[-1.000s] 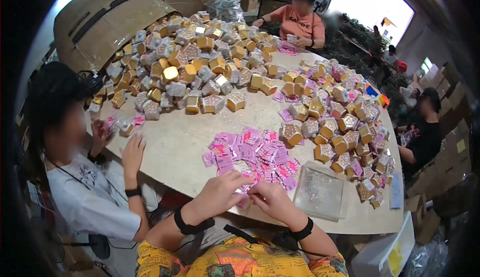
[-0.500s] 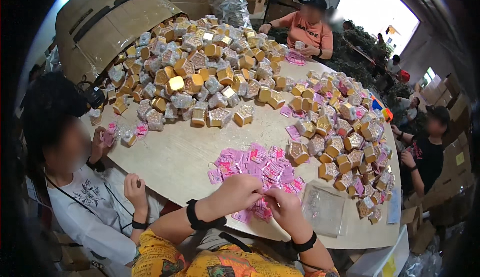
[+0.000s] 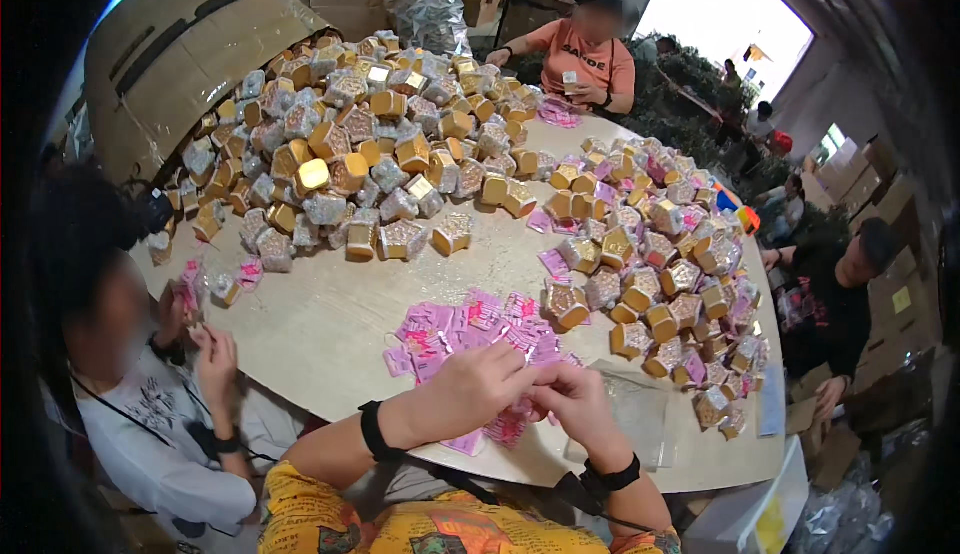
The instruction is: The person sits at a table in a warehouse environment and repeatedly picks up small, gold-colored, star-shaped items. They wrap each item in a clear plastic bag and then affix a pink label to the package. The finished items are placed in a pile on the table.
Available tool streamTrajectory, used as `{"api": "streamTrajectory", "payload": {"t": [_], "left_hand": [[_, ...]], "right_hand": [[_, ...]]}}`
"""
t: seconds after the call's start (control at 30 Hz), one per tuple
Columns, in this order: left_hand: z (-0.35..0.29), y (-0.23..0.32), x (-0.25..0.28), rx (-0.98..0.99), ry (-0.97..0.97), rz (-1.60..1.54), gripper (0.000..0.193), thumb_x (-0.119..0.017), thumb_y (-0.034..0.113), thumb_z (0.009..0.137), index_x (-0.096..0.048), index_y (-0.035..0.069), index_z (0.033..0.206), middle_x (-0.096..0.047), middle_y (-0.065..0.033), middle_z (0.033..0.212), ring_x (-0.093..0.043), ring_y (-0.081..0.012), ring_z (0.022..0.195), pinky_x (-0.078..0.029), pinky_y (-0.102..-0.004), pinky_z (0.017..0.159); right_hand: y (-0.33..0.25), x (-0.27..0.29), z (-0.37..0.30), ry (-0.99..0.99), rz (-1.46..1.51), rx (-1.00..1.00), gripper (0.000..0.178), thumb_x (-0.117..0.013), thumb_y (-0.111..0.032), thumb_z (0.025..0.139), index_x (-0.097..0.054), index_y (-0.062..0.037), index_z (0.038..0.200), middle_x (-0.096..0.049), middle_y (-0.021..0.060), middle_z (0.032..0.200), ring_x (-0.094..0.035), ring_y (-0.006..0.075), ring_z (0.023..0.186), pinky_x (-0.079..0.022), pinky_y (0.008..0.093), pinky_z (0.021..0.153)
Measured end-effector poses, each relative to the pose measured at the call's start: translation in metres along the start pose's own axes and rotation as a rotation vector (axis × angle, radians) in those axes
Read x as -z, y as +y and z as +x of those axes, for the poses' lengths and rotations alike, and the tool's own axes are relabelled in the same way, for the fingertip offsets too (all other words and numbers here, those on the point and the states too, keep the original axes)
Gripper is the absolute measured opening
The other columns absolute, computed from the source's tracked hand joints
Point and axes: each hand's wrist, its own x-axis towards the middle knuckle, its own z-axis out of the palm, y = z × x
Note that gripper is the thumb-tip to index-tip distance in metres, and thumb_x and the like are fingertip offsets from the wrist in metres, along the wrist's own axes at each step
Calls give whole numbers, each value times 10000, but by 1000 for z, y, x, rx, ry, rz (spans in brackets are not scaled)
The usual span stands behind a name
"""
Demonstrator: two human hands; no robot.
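Centrally, the 2 bare hands meet above the near side of a loose pile of pink cards [image 3: 425, 339] on the pale table [image 3: 320, 319]. The left hand [image 3: 472, 386] and the right hand [image 3: 578, 406] have their fingers curled inward and their tips brought together in what looks like a fine pinch; whether a card or another small part lies between them is hidden, and cannot be told. The cards lie directly beneath and beyond the fingertips, some overlapping. A clear plastic tray [image 3: 645, 419] lies beside the right hand, partly covered by it. Beyond the cards, to the right, is a heap of gold, house-shaped pieces [image 3: 567, 304], with more pink among them.

For good execution of such fingertip work, 3 points seem to matter. (1) The left hand is best used as a steady clamp while the right makes the small movements, so that only 1 hand works at a time. (2) The contact point should stand slightly clear of the pile, since overlapping cards could snag or be dragged along. (3) A light pinch at the edge is advisable: the cards look thin, and hard pressure might crease them or hide the working spot.
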Motion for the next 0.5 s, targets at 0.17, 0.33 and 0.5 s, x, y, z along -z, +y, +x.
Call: {"api": "streamTrajectory", "payload": {"t": [0.17, 0.33, 0.5], "left_hand": [[0, 11, -8, 78, -65, -144, 159, -688, 113, 760, -585, 38, 855, -538, -103, 820, -576, -290, 796, -486, -393, 653], [15, 19, -11, 44, -136, -218, 151, -675, 109, 766, -576, 14, 828, -534, -128, 793, -561, -316, 766, -479, -419, 645], [36, 27, -17, -161, -122, 50, 174, -642, 124, 721, -584, 10, 840, -548, -99, 796, -570, -261, 749, -491, -371, 621]], "right_hand": [[10, 14, -15, -36, -153, 37, 89, -657, -43, 884, -666, 37, 920, -661, 61, 701, -636, 106, 612, -510, 246, 546], [-2, 22, -32, 3, -509, 286, 94, -667, -65, 874, -662, 8, 933, -669, 94, 741, -661, 133, 626, -514, 278, 558], [2, 40, -34, 26, -403, 144, 104, -666, -84, 868, -669, 20, 880, -658, 116, 687, -655, 138, 586, -506, 287, 544]]}}
